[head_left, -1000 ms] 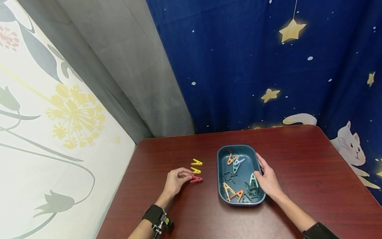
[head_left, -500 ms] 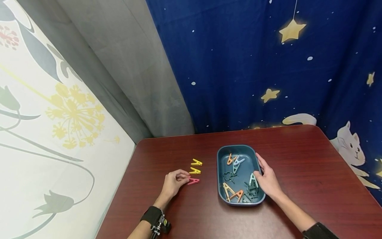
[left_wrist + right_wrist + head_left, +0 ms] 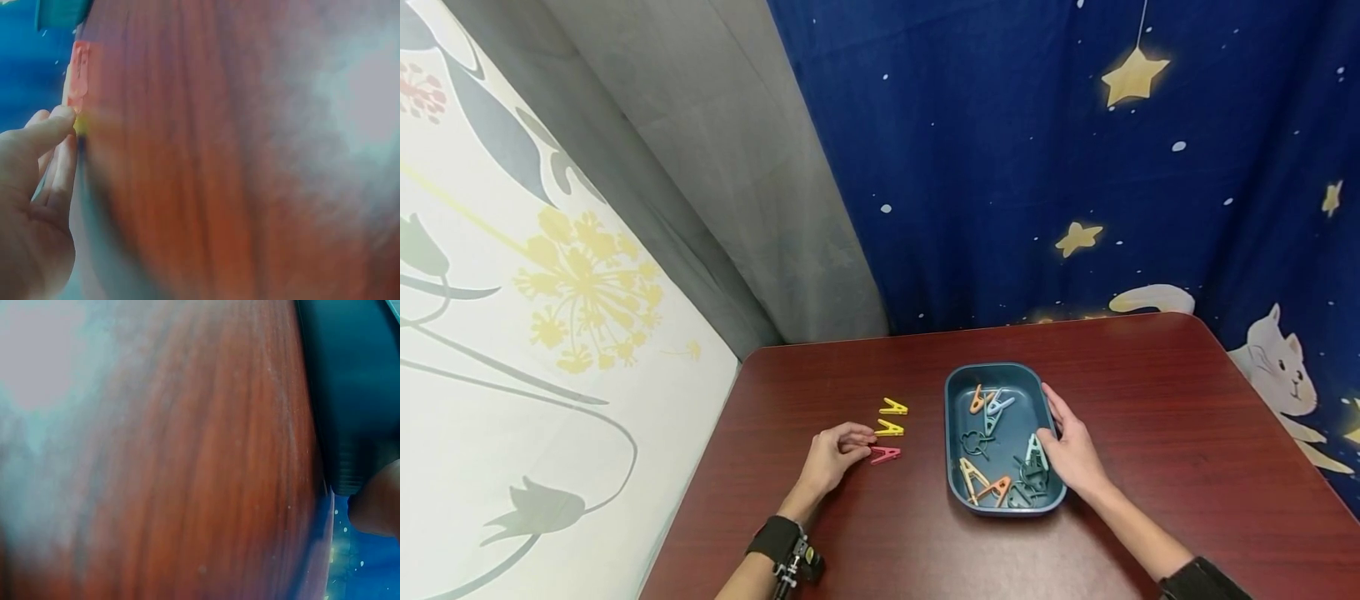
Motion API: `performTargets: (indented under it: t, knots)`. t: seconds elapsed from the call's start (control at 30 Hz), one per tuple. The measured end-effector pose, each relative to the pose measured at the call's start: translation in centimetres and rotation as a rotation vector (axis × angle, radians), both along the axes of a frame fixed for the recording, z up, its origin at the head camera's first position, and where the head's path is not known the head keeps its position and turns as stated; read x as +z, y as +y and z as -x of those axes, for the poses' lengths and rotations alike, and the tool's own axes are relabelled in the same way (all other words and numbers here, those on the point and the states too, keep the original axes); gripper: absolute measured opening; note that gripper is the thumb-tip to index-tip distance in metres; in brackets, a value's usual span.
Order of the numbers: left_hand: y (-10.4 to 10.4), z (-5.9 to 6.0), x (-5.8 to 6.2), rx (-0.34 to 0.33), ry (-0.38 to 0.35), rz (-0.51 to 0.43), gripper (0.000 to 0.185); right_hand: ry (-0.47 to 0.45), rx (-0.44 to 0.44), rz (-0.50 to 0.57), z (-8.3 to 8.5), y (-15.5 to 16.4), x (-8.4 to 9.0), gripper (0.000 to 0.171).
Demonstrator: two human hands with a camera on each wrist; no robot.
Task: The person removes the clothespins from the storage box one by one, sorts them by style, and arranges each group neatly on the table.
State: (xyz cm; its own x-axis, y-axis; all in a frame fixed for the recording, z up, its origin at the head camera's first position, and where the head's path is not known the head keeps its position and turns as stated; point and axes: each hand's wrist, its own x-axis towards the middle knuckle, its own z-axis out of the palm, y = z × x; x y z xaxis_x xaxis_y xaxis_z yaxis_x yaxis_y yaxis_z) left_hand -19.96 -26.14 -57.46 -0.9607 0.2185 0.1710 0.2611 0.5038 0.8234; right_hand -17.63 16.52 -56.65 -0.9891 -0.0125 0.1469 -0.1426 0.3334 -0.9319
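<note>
Head view first: the left hand (image 3: 831,455) lies on the red-brown table (image 3: 1150,392) with fingers loosely curled, fingertips touching the pink clip (image 3: 884,454), which sits nearest the person in a short row with two yellow clips (image 3: 891,417) beyond it. Over on the other side, the right hand (image 3: 1075,450) rests with fingers fairly straight against the right rim of the blue tray (image 3: 955,379), thumb over the edge, holding nothing. Inside the tray, orange, pale blue and dark green clips (image 3: 1000,450) lie jumbled together.

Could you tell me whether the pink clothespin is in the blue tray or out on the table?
Out: the pink clothespin lies on the table left of the tray, at the left hand fingertips.
</note>
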Motion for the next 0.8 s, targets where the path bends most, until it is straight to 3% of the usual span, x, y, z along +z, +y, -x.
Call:
performTargets:
  t: [0.13, 0.43, 0.57, 0.8]
  knots:
    - [-0.5, 0.6, 0.8, 0.047, 0.041, 0.000, 0.026, 0.007, -0.001, 0.002, 0.0, 0.0, -0.1, 0.077]
    - [0.5, 2.0, 3.9, 0.129, 0.232, -0.032, 0.025, 0.020, 0.006, 0.013, 0.0, 0.0, -0.3, 0.076]
    - [1.8, 2.6, 5.2, 0.112, 0.258, -0.043, 0.027, 0.021, 0.005, 0.013, 0.0, 0.0, -0.3, 0.076]
    - [5.1, 3.5, 7.4, 0.048, 0.237, -0.076, 0.045, 0.030, 0.001, 0.007, 0.0, 0.0, -0.3, 0.075]
